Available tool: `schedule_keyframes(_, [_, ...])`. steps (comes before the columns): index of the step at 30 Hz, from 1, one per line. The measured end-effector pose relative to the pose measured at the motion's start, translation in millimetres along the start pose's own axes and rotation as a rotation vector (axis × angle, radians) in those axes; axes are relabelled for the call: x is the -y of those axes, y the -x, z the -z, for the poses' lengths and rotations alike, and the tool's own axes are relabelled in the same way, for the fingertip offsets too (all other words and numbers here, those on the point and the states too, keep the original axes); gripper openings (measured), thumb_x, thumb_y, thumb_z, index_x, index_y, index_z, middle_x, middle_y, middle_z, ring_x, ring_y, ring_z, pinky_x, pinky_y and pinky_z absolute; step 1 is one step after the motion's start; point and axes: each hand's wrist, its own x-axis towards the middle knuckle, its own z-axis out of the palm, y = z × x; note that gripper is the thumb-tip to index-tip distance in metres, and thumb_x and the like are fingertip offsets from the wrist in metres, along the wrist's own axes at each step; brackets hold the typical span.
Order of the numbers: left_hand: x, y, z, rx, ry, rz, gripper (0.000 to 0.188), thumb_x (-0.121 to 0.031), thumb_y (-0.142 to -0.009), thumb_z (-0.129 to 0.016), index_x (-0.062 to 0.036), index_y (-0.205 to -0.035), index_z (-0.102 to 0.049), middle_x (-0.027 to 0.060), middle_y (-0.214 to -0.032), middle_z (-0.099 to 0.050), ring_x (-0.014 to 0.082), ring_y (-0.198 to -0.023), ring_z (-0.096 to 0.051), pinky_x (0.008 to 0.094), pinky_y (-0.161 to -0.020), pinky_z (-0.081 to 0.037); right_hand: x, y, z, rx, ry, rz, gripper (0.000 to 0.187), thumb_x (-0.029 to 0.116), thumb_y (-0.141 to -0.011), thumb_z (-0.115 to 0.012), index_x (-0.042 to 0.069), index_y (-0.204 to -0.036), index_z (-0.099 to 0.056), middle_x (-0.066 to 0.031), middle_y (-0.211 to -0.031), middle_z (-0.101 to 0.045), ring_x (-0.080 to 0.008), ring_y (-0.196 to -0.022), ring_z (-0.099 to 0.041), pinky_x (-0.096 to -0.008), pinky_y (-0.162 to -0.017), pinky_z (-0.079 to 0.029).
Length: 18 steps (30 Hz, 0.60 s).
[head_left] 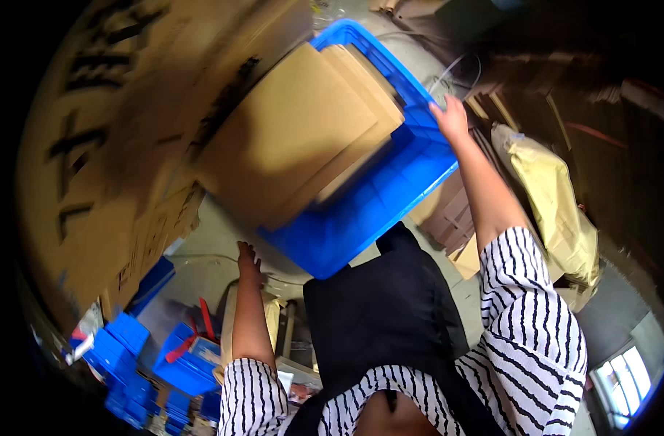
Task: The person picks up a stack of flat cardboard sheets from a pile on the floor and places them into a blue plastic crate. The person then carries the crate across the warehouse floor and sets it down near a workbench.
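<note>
A large blue plastic tub (pixel 375 207) is in front of me, tilted in the view. Flat brown cardboard sheets (pixel 303 131) stand stacked in it and jut out past its left side. My right hand (pixel 452 118) grips the tub's right rim, with the arm stretched out. Lower and to the left, my left hand (pixel 249 260) is held out with its fingers apart. It is near the tub's near left corner and the cardboard's lower edge, and I see nothing in it.
Big printed cardboard boxes (pixel 121 145) rise on the left. Small blue bins (pixel 187 360), one with red-handled tools, sit at lower left. A yellowish wrapped package (pixel 553 200) leans at right beside stacked cardboard (pixel 448 211). A black apron (pixel 379 312) covers my front.
</note>
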Motion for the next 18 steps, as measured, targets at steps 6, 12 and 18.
schedule_keyframes(6, [-42.7, -62.2, -76.3, 0.177, 0.403, -0.185, 0.06, -0.055, -0.096, -0.029, -0.0144, -0.14, -0.035, 0.0048, -0.141, -0.041, 0.0261, -0.128, -0.039, 0.0428, -0.105, -0.034, -19.9, -104.7, -49.4, 0.618, -0.453, -0.299, 0.082, 0.071, -0.085, -0.039, 0.001, -0.125, -0.055, -0.0192, -0.126, -0.056, -0.0326, -0.117, -0.051, -0.0424, -0.101, -0.038])
schedule_keyframes(12, [-42.1, -47.1, -90.1, 0.054, 0.344, -0.326, 0.064, -0.057, -0.096, -0.026, -0.0141, -0.143, -0.03, 0.0065, -0.143, -0.038, 0.0271, -0.128, -0.04, 0.044, -0.105, -0.036, 25.2, -50.7, -14.9, 0.808, -0.782, -0.531, 0.078, 0.069, -0.089, -0.031, 0.006, -0.13, -0.052, -0.0119, -0.122, -0.058, -0.0234, -0.106, -0.058, -0.0384, -0.095, -0.045])
schedule_keyframes(18, [-18.5, -35.3, -47.5, 0.102, 0.488, -0.161, 0.07, -0.062, -0.094, -0.021, -0.0151, -0.146, -0.026, 0.0069, -0.149, -0.029, 0.026, -0.136, -0.03, 0.0429, -0.109, -0.027, 25.3, 13.7, 29.2, 0.735, -0.954, -0.551, 0.079, 0.067, -0.092, -0.025, 0.003, -0.13, -0.05, -0.0147, -0.127, -0.054, -0.0263, -0.106, -0.055, -0.0411, -0.094, -0.044])
